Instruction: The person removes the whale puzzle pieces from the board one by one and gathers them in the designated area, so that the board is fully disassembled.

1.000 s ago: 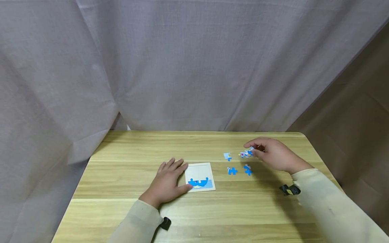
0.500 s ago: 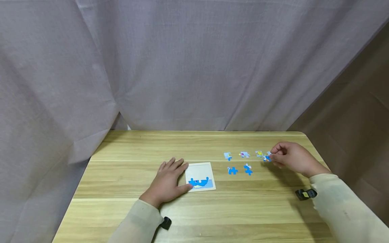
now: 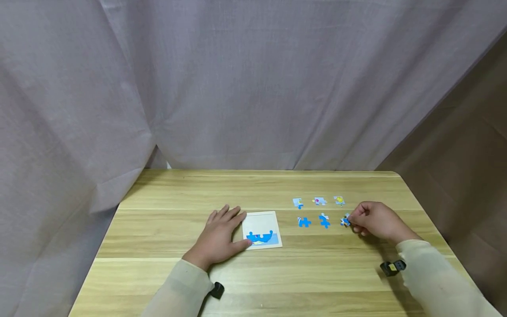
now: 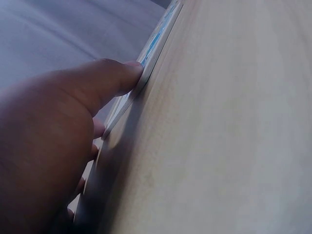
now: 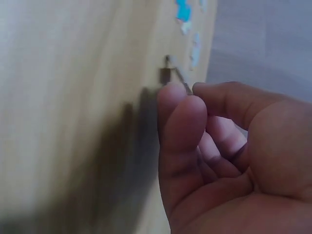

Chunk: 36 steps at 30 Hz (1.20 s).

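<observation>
A square puzzle board [image 3: 260, 219] with a pale frame lies on the table, its lower part filled with blue and light-blue pieces. My left hand [image 3: 217, 237] rests at its left side with fingers spread, the thumb [image 4: 124, 78] pressing on its rim in the left wrist view. Farther right, my right hand [image 3: 376, 221] pinches a blue and white puzzle piece [image 3: 344, 220] between thumb and fingertips. The right wrist view shows that piece [image 5: 181, 78] edge-on, tilted close over the table, mostly hidden by the fingers.
Left of the right hand lie two blue puzzle pieces [image 3: 325, 221]. Behind them is a row of light-blue pieces, one with a yellow sun [image 3: 339, 200]. A grey curtain [image 3: 253, 110] hangs behind the wooden table [image 3: 301, 281].
My right hand carried the puzzle piece rightward past the back row, then drew it nearer, to the right end of the front row. My left hand stayed on the board.
</observation>
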### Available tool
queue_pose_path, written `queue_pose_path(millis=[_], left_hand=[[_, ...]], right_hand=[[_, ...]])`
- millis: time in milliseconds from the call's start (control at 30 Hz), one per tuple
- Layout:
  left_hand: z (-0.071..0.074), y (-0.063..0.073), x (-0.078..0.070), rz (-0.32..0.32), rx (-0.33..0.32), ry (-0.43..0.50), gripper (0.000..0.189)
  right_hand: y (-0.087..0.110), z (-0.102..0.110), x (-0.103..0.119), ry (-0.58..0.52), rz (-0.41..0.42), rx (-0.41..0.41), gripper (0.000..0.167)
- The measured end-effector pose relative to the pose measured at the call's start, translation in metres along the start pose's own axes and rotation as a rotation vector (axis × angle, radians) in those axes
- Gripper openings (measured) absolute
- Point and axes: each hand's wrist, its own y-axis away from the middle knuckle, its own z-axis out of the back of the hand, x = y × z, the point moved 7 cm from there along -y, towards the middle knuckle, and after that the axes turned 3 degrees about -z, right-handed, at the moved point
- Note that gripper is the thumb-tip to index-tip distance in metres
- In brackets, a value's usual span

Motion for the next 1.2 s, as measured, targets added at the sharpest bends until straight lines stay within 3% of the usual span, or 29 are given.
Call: queue_pose_path(millis=[500, 967, 1200], left_hand=[[0.000, 0.000, 0.000, -0.011, -0.014, -0.001, 0.090], [0.000, 0.001, 0.000, 0.005, 0.006, 0.008, 0.090], [-0.001, 0.001, 0.000, 0.004, 0.002, 0.009, 0.090]], right_hand=[[-0.001, -0.007, -0.002, 0.175, 0.066, -0.078, 0.029], [0.000, -0.006, 0.000, 0.210, 0.053, -0.077, 0.034], [0.006, -0.002, 0.021, 0.237, 0.093, -0.115, 0.034]])
